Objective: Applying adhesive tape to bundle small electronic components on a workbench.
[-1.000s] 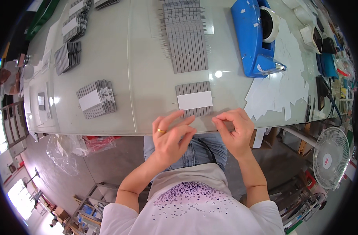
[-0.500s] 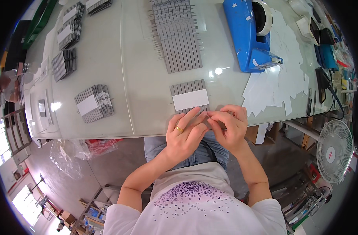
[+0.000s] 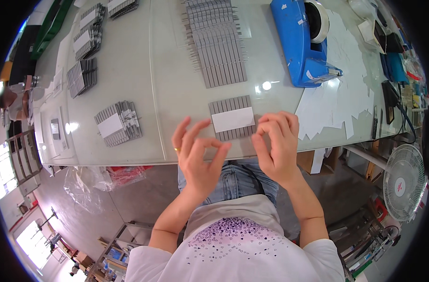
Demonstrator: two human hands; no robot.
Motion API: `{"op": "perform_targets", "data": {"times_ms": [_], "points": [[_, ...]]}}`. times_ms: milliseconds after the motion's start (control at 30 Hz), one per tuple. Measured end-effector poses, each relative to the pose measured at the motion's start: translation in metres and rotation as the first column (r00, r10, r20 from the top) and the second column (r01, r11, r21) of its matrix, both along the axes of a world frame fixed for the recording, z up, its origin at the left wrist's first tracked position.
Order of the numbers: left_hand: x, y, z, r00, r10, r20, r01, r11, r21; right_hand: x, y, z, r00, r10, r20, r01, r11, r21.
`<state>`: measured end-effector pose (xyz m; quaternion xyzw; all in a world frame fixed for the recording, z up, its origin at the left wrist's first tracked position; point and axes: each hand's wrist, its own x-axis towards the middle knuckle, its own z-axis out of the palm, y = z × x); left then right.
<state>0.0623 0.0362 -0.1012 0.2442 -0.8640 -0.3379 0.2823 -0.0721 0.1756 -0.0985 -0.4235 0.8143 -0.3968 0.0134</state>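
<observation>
A small grey slatted panel lies on the table in front of me, with a white paper band across its middle. At its near left corner is my left hand, thumb and forefinger pinched together, the other fingers spread. Just off its near right corner my right hand is also pinched, its other fingers curled. Whatever either pinch holds is too small or clear to make out. Neither hand appears to touch the panel.
A stack of grey slatted pieces lies beyond the panel. Banded bundles are at left. A blue tape dispenser stands at right beside white paper pieces. The table's front edge runs below; a fan stands right.
My hands have drawn apart from the panel's near edge, the left one back and to the left, its outer fingers spreading. The near edge of the panel now shows.
</observation>
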Motion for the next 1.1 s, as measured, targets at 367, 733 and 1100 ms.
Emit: {"op": "perform_targets", "data": {"times_ms": [367,733,1100], "points": [[-0.014,-0.002,-0.003,0.982,0.111,0.155,-0.099,0.991,-0.086,0.004,-0.014,-0.009,0.984,-0.177,0.007,0.177,0.984,0.016],[-0.014,-0.003,-0.002,0.974,0.109,0.2,-0.083,0.988,-0.133,0.004,-0.014,-0.007,0.974,-0.215,-0.07,0.219,0.973,0.071],[0.016,-0.017,-0.006,0.996,-0.018,0.083,0.042,0.955,-0.295,0.003,-0.002,-0.003,0.99,-0.136,-0.039,0.136,0.991,0.012]]}}
